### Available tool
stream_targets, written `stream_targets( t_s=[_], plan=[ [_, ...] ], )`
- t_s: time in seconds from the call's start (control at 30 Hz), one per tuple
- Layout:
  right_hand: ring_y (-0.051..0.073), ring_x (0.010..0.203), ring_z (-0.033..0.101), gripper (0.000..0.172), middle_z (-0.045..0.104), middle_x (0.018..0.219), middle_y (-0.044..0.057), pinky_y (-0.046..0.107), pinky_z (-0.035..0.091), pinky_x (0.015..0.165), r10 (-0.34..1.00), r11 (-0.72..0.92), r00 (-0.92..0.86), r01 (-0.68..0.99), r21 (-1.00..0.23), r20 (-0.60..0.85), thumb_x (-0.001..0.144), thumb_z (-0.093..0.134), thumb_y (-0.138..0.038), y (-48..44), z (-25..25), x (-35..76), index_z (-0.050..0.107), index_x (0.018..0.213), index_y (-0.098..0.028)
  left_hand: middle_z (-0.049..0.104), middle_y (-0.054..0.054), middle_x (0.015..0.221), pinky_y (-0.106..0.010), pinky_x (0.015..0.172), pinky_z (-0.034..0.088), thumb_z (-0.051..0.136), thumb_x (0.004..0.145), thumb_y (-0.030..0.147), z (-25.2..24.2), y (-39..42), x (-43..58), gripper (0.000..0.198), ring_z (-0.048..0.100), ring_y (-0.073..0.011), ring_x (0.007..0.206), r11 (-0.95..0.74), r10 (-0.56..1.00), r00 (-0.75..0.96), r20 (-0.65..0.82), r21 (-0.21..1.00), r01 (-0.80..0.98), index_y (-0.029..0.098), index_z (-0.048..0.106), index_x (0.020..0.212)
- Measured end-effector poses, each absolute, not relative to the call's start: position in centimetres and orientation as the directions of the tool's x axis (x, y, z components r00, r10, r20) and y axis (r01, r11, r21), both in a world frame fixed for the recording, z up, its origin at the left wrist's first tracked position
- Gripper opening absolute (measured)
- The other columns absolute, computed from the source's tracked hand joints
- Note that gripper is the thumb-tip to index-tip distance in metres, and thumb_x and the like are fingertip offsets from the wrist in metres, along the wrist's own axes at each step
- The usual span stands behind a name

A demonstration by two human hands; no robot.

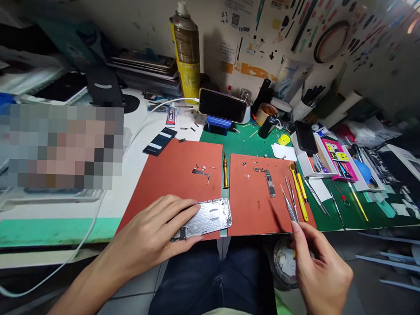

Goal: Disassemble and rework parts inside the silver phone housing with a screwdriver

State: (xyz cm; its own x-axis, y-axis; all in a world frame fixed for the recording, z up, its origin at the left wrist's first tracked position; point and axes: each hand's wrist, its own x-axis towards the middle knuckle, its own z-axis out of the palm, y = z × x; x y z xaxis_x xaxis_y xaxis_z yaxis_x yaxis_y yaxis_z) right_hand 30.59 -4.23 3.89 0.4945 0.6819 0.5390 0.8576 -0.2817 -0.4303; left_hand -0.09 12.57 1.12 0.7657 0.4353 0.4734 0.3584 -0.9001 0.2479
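My left hand (pixel 159 224) grips a silver phone housing (pixel 211 216) from its left end, fingers over the top and thumb along the near edge. The housing is at the front edge of the left red-brown mat (pixel 142 205). In my right hand (pixel 319 267) is a thin metal tool with a knurled grip (pixel 291 212), its pointed end directed up and away. Beside it, tweezers (pixel 291 192) lie at the right mat's edge. Ahead on that mat lies a narrow logic board (pixel 270 183). Small flex-cable parts (pixel 200 172) rest on the left mat.
A gold screwdriver (pixel 225 171) lies between the mats. Rightward are a yellow-handled tool (pixel 301 197), metal tools and a tool tray (pixel 313 163). Behind stand a propped phone (pixel 222 105) and spray can (pixel 188 55). A white cable (pixel 94 218) crosses the left side.
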Motion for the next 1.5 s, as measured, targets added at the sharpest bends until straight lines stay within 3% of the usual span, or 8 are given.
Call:
stream_targets(
  t_s=[0.1, 0.2, 0.43, 0.6, 0.73, 1.03, 1.37, 1.5],
  plan=[
    [0.013, 0.064, 0.066, 0.018, 0.078, 0.084, -0.001, 0.025, 0.052, 0.066, 0.684, -0.237, 0.563, 0.774, -0.588, 0.465, 0.097, 0.081, -0.04, -5.0, 4.7, 30.5, 0.083, 0.105, -0.025, 0.073, -0.017, 0.122, -0.044, 0.088, 0.055, 0.07, 0.105, 0.028, 1.3, 12.3, 0.2, 0.035, 0.068, -0.0295, 0.103, -0.902, 0.431, 0.768, 0.474, 0.222, 0.37, 0.01, 0.063, 0.135],
    [0.014, 0.066, 0.064, 0.016, 0.077, 0.084, 0.0, 0.026, 0.051, 0.064, 0.717, -0.189, 0.559, 0.73, -0.656, 0.416, 0.094, 0.084, -0.039, -4.9, 4.9, 30.6, 0.084, 0.101, -0.025, 0.072, -0.017, 0.123, -0.045, 0.087, 0.055, 0.067, 0.107, 0.027, 1.4, 12.1, 0.3, 0.033, 0.066, -0.0295, 0.102, -0.897, 0.441, 0.766, 0.467, 0.205, 0.391, 0.011, 0.063, 0.135],
    [0.012, 0.061, 0.059, 0.016, 0.072, 0.078, -0.002, 0.025, 0.053, 0.064, 0.799, -0.14, 0.489, 0.717, -0.682, 0.35, 0.093, 0.084, -0.04, -2.9, 5.1, 30.5, 0.081, 0.095, -0.025, 0.071, -0.017, 0.123, -0.046, 0.086, 0.055, 0.066, 0.108, 0.03, 1.2, 12.0, 0.3, 0.034, 0.064, -0.0295, 0.102, -0.892, 0.451, 0.767, 0.456, 0.215, 0.397, 0.011, 0.062, 0.135],
    [0.012, 0.065, 0.064, 0.025, 0.072, 0.082, 0.0, 0.023, 0.054, 0.061, 0.775, -0.131, 0.531, 0.666, -0.734, 0.343, 0.095, 0.082, -0.045, -1.2, 4.5, 29.8, 0.075, 0.096, -0.021, 0.071, -0.016, 0.122, -0.045, 0.087, 0.055, 0.065, 0.108, 0.03, 1.1, 12.1, 0.3, 0.032, 0.064, -0.0293, 0.102, -0.887, 0.461, 0.764, 0.451, 0.233, 0.398, 0.011, 0.062, 0.134],
    [0.012, 0.066, 0.069, 0.031, 0.074, 0.085, 0.0, 0.02, 0.057, 0.061, 0.736, -0.151, 0.555, 0.692, -0.705, 0.387, 0.093, 0.083, -0.048, -0.4, 4.0, 29.5, 0.071, 0.102, -0.021, 0.071, -0.016, 0.122, -0.045, 0.087, 0.055, 0.066, 0.107, 0.029, 1.1, 12.1, 0.3, 0.033, 0.064, -0.0296, 0.102, -0.889, 0.458, 0.763, 0.455, 0.22, 0.403, 0.012, 0.062, 0.135],
    [0.012, 0.068, 0.073, 0.03, 0.075, 0.082, -0.001, 0.018, 0.059, 0.065, 0.734, -0.173, 0.561, 0.7, -0.693, 0.384, 0.093, 0.083, -0.048, -0.4, 4.1, 29.5, 0.07, 0.1, -0.022, 0.07, -0.016, 0.124, -0.046, 0.089, 0.055, 0.067, 0.107, 0.029, 1.0, 12.0, 0.1, 0.033, 0.064, -0.0303, 0.106, -0.885, 0.466, 0.764, 0.446, 0.23, 0.405, 0.013, 0.062, 0.135],
    [0.015, 0.063, 0.072, 0.038, 0.073, 0.077, 0.0, 0.022, 0.061, 0.06, 0.627, -0.133, 0.742, 0.403, -0.905, 0.238, 0.084, 0.092, -0.045, -1.1, 3.7, 28.9, 0.071, 0.102, -0.02, 0.07, -0.016, 0.128, -0.049, 0.094, 0.055, 0.065, 0.108, 0.048, 1.2, 11.9, 0.5, 0.046, 0.062, -0.0332, 0.113, -0.888, 0.459, 0.785, 0.416, 0.216, 0.405, 0.012, 0.063, 0.138],
    [0.016, 0.065, 0.075, 0.033, 0.077, 0.081, 0.002, 0.024, 0.065, 0.064, 0.589, -0.059, 0.74, 0.441, -0.896, 0.325, 0.085, 0.092, -0.038, -1.1, 2.4, 26.5, 0.071, 0.102, -0.018, 0.07, -0.015, 0.134, -0.049, 0.095, 0.056, 0.063, 0.11, 0.043, 2.1, 11.8, 1.2, 0.038, 0.062, -0.033, 0.115, -0.893, 0.449, 0.824, 0.346, 0.196, 0.404, 0.015, 0.066, 0.136]
  ],
)
